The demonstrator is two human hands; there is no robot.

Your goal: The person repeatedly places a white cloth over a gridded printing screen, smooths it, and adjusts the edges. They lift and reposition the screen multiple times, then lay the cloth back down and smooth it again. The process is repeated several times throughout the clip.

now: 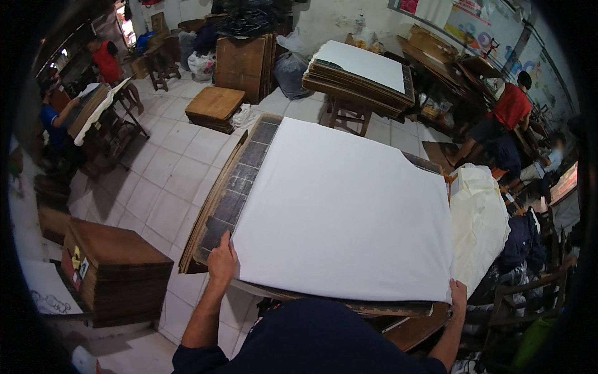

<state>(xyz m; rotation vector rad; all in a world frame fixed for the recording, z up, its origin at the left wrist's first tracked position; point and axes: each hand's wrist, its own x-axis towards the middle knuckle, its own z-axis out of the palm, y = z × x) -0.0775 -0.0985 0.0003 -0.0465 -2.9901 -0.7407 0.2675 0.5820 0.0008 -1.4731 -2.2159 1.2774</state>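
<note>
A white fabric sheet (336,206) lies smooth over a stack of boards with a dark, taped top (246,174) showing along its left side and upper right. My left hand (222,262) grips the fabric's lower left corner beside the dark strip. At the lower right corner, my right hand (458,292) pinches the sheet's edge. Crumpled cream fabric (473,230) hangs along the stack's right side, just above my right hand.
Brown board stacks stand at lower left (118,262) and back center (215,106). Another covered stack (358,68) rests behind on a stool. Co-workers work at far left (59,121) and right (507,109). A wooden chair (529,293) stands at lower right.
</note>
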